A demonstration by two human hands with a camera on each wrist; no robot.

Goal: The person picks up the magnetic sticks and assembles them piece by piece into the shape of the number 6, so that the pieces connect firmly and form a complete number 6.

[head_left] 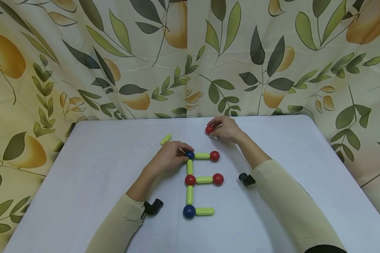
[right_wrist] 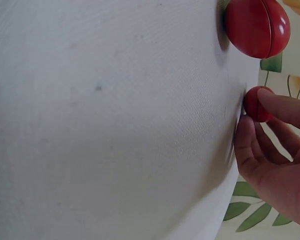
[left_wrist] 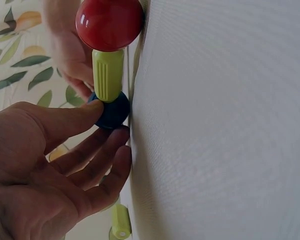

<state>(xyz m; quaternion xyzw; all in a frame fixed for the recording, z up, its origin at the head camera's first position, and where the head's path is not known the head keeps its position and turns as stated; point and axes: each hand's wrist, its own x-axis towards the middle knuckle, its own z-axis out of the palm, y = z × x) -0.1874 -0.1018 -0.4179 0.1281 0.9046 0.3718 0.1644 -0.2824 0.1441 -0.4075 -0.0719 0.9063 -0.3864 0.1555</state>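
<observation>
My left hand (head_left: 171,154) pinches a blue ball (head_left: 189,155) at the far corner of a shape built from balls and yellow-green rods; thumb and fingers also show on this ball in the left wrist view. From it one rod (head_left: 202,156) runs right to a red ball (head_left: 214,156). Another leads down to a middle red ball (head_left: 190,180), whose side rod ends in a red ball (head_left: 218,179). The nearest corner is a blue ball (head_left: 189,211) with a bare-ended rod (head_left: 204,211). Near the table's back edge my right hand (head_left: 226,129) holds a separate red ball (head_left: 209,130).
A loose yellow-green rod (head_left: 166,139) lies behind my left hand. Everything rests on a white-covered table (head_left: 76,196), backed by a leaf-and-fruit patterned curtain (head_left: 164,80). Small black cameras (head_left: 247,179) sit at both sleeve cuffs.
</observation>
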